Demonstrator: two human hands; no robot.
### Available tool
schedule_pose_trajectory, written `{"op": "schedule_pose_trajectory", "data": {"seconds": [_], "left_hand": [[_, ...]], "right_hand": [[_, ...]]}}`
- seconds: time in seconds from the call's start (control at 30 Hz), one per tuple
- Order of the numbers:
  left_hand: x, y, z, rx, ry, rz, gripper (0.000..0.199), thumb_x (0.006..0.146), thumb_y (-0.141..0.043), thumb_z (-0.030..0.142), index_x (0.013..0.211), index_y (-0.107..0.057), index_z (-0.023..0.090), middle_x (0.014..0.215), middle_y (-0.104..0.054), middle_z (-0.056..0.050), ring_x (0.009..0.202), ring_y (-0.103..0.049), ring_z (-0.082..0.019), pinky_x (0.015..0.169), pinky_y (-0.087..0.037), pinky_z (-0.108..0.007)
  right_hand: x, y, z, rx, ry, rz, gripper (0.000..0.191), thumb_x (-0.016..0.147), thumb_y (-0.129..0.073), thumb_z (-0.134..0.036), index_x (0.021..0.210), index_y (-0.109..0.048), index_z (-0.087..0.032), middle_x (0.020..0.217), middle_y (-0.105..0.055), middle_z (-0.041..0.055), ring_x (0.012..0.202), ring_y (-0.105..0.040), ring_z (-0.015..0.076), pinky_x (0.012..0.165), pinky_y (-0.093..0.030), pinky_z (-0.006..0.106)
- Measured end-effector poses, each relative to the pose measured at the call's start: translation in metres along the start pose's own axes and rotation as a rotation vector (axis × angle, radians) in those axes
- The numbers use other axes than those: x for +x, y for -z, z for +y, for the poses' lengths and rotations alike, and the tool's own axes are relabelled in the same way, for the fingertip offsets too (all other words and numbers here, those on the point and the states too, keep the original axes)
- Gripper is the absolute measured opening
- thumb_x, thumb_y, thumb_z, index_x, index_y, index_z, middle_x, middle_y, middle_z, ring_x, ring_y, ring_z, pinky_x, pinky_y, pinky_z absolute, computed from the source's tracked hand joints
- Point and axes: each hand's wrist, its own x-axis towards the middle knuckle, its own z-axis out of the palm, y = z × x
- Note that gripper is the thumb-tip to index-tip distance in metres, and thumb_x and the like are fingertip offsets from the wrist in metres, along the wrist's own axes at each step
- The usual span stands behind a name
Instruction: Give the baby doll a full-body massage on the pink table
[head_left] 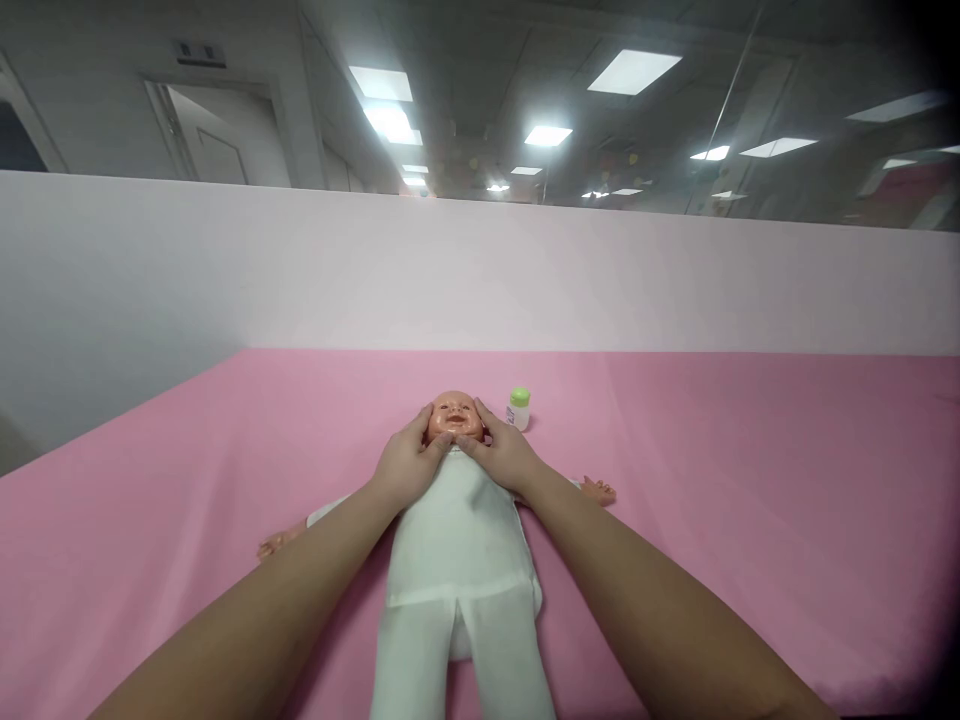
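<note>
A baby doll in white clothes lies on its back, its head toward the far side and its arms spread out. My left hand holds the left side of the doll's head, thumb under the chin. On the other side of the head, my right hand grips it the same way, its thumb also at the chin. The fingertips behind the head are hidden. Just beyond my right hand stands a small clear bottle with a green cap.
A pink cloth covers the surface under the doll. Behind it rises a white panel across the whole view, and another stands at the left. A doorway and ceiling lights show above.
</note>
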Motion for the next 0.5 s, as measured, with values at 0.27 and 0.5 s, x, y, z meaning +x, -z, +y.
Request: {"op": "schedule_pose_trajectory", "data": {"seconds": [0.27, 0.5], "left_hand": [[0.002, -0.005, -0.013, -0.1, 0.012, 0.025, 0.075, 0.101, -0.045, 0.06, 0.162, -0.038, 0.018, 0.164, -0.043, -0.009, 0.151, -0.041, -0.025, 0.125, -0.031, -0.038], [0.002, -0.006, -0.011, -0.099, 0.032, 0.066, 0.07, 0.104, -0.037, 0.061, 0.158, -0.046, 0.017, 0.161, -0.048, -0.01, 0.149, -0.044, -0.026, 0.126, -0.03, -0.042]], "right_hand": [[0.002, 0.005, 0.005, 0.065, -0.042, -0.025, 0.078, 0.092, -0.065, -0.069, 0.159, -0.043, -0.034, 0.159, -0.05, 0.0029, 0.152, -0.04, 0.0274, 0.129, -0.024, 0.05], [0.003, 0.004, 0.005, 0.051, -0.032, 0.01, 0.071, 0.093, -0.062, -0.069, 0.155, -0.05, -0.036, 0.159, -0.05, 0.0019, 0.15, -0.042, 0.0288, 0.128, -0.026, 0.052]]}}
